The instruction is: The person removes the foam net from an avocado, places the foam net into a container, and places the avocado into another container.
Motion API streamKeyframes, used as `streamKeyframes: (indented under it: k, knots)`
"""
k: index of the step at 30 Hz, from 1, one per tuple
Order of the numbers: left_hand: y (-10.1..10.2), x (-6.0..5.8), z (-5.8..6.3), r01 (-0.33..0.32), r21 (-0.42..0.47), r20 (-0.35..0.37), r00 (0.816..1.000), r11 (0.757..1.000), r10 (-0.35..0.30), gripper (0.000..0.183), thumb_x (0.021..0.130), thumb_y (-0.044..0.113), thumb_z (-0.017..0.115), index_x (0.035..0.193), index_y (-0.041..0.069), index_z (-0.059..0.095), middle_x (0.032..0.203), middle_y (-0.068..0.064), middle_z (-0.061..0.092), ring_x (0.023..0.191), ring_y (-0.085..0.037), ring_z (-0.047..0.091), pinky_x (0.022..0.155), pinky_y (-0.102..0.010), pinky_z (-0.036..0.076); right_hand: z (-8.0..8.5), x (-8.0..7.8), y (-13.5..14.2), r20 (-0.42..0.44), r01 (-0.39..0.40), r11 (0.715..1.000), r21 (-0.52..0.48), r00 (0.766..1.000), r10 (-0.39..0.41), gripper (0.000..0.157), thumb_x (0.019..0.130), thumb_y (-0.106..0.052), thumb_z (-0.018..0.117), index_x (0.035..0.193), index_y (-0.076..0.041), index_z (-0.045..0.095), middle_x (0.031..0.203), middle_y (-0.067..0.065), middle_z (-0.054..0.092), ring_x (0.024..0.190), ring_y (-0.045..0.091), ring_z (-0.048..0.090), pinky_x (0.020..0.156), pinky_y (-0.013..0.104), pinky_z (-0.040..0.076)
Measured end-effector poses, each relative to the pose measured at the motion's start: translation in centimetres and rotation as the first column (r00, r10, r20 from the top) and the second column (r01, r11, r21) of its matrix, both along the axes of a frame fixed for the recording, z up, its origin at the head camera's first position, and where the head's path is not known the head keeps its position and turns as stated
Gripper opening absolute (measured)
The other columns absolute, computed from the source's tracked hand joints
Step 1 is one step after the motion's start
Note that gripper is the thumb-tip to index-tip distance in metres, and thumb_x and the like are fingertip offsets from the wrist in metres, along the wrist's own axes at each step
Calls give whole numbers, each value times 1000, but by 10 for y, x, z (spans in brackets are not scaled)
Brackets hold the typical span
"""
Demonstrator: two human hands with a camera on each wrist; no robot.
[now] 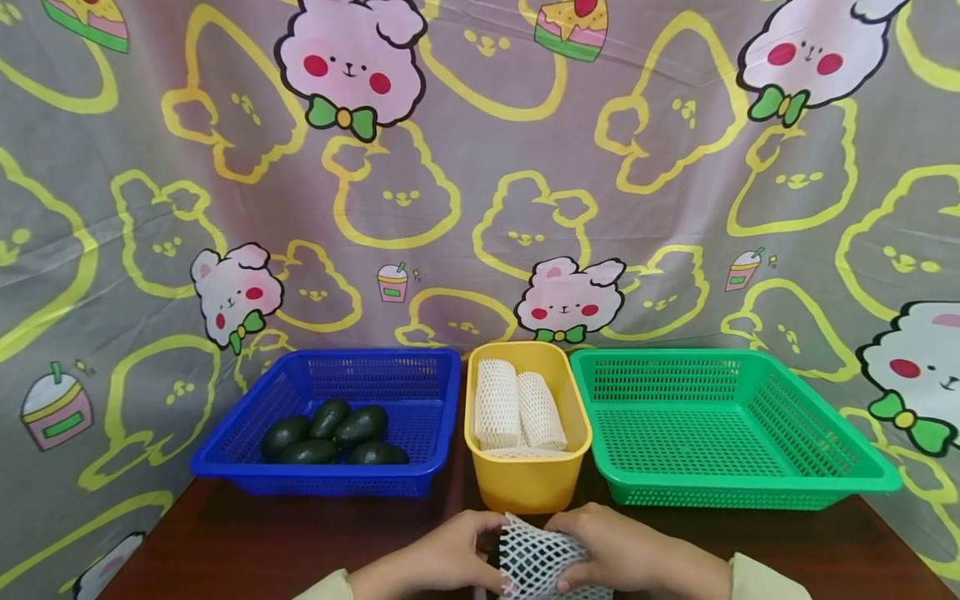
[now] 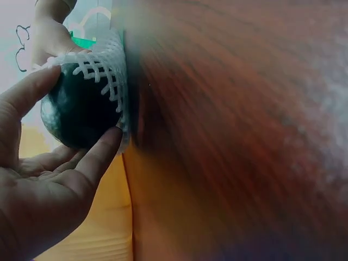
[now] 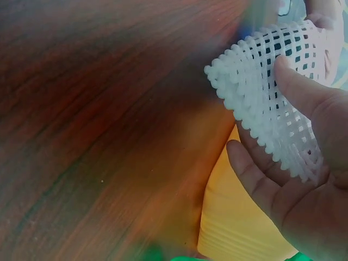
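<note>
At the near edge of the table, my left hand (image 1: 442,554) grips a dark green avocado (image 2: 76,111) between thumb and fingers. One end of the avocado sits inside a white foam net sleeve (image 1: 532,554), while its other end bulges out bare toward my left palm. From the other side, my right hand (image 1: 618,546) holds the net, its thumb pressing on the mesh in the right wrist view. The net's far end (image 3: 261,119) lies flattened and narrow there, with dark avocado skin showing through the upper holes.
Behind my hands stands a yellow bin (image 1: 525,487) with several rolled foam nets (image 1: 497,404). On its left, a blue basket (image 1: 322,471) contains several avocados (image 1: 360,427). A green basket (image 1: 750,483) is on the right. A patterned cloth (image 1: 450,208) hangs behind the dark wooden table (image 1: 300,533).
</note>
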State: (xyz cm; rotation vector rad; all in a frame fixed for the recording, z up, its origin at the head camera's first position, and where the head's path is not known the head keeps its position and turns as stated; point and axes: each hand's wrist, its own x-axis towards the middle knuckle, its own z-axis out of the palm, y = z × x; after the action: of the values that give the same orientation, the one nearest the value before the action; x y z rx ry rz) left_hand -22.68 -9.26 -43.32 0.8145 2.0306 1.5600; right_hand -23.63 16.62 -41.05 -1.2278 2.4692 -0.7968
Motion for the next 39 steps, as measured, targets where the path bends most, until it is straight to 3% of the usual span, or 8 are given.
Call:
streamKeyframes:
  k: [5, 11, 24, 33, 39]
  knots:
    - [-4, 2, 3, -48, -4, 11, 999, 999, 48, 52, 70, -4, 79, 118, -5, 60, 106, 0, 67, 94, -7, 62, 81, -21, 50, 5, 1, 1, -19, 46, 999, 14, 999, -46, 27, 80, -35, 78, 98, -16, 71, 82, -21, 61, 71, -4, 56, 63, 19, 49]
    - [-10, 5, 8, -56, 23, 47, 997, 998, 55, 55, 70, -1, 79, 121, -6, 57, 110, -3, 66, 97, -10, 63, 82, -21, 51, 9, 2, 4, -170, 89, 995, 41, 982, -80, 25, 78, -45, 77, 81, -22, 68, 69, -23, 55, 58, -5, 50, 51, 17, 42]
    - [-28, 6, 18, -98, 1, 41, 994, 995, 98, 55, 71, 3, 79, 122, -3, 60, 111, -6, 66, 99, -14, 63, 83, -23, 51, 28, 7, 7, -285, 120, 992, 44, 953, -103, 21, 78, -40, 79, 77, -22, 68, 66, -23, 54, 55, -5, 47, 49, 17, 40]
    - [-47, 9, 26, -120, 26, 45, 992, 992, 118, 56, 74, 2, 78, 125, -7, 56, 116, -11, 64, 102, -17, 63, 82, -27, 53, 59, 16, 13, -200, 175, 984, 28, 966, -166, 18, 80, -37, 78, 76, -22, 68, 66, -23, 56, 55, -4, 49, 51, 20, 44]
    - [-59, 9, 29, -135, 35, 11, 991, 990, 135, 58, 76, 5, 77, 126, -10, 53, 116, -14, 62, 102, -20, 63, 81, -29, 54, 77, 18, 18, -233, 204, 979, 1, 952, -198, 21, 81, -41, 77, 74, -24, 67, 63, -23, 55, 55, -3, 50, 49, 20, 44]
